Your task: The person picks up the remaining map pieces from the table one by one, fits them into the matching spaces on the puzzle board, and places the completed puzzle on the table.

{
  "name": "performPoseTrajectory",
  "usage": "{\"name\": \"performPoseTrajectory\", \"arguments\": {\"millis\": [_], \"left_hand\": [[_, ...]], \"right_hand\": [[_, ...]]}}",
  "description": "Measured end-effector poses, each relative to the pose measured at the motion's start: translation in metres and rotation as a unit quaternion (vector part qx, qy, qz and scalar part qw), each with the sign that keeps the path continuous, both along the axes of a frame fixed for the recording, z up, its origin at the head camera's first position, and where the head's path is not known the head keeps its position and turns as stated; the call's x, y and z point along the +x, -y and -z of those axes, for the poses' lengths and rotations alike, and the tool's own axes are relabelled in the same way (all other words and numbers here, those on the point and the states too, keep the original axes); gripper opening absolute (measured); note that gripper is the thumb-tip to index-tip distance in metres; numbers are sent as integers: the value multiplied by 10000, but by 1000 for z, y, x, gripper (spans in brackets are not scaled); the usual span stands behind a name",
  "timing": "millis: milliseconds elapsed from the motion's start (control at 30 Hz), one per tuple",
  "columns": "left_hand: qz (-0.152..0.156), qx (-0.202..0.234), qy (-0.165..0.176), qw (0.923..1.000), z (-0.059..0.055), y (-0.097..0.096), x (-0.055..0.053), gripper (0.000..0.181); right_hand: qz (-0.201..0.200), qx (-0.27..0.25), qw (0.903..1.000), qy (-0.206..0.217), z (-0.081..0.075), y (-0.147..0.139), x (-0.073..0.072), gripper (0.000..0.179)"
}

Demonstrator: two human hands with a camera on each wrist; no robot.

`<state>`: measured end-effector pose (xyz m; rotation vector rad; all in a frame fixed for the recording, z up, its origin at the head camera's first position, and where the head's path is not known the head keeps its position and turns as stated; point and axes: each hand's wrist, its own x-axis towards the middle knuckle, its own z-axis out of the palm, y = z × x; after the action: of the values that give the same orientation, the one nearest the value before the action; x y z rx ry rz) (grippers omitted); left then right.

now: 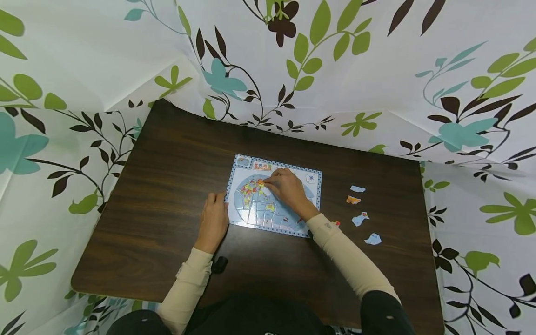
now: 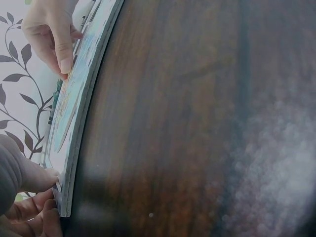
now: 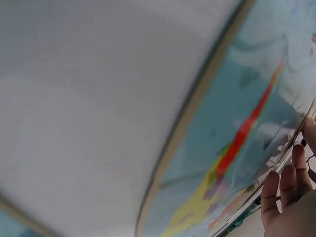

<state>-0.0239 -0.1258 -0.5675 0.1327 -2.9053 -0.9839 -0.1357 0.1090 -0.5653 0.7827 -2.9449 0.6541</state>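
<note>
A world map puzzle in a flat board [image 1: 270, 228] with a blue dotted border lies on the dark table. My left hand [image 1: 214, 218] grips the board's left edge, its thumb on top and the other fingers curled at the side in the left wrist view. Over the upper middle of the map, my right hand [image 1: 288, 187] pinches a small puzzle piece between thumb and index finger, its fingertips right at the map's surface. Most of that piece is hidden by the fingers. Close up in the right wrist view, a white recess [image 3: 98, 123] shows beside coloured map pieces [image 3: 237, 148].
Several loose puzzle pieces lie right of the board, among them an orange one [image 1: 353, 200] and a pale blue one [image 1: 373, 239]. A small black object [image 1: 219, 265] is beside the left wrist. Leaf-patterned cloth [image 1: 356, 93] surrounds the wooden table [image 1: 167, 186].
</note>
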Motion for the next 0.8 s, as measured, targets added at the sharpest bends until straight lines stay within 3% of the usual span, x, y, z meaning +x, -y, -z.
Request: {"name": "performPoseTrajectory", "arguments": {"millis": [567, 800], "left_hand": [[-5, 17, -89, 10000, 2, 0, 0, 32], [21, 51, 5, 10000, 1, 0, 1, 33]], "right_hand": [[34, -208, 9997, -112, 1, 6, 4, 16], [288, -54, 9995, 87, -5, 3, 8, 34]]}}
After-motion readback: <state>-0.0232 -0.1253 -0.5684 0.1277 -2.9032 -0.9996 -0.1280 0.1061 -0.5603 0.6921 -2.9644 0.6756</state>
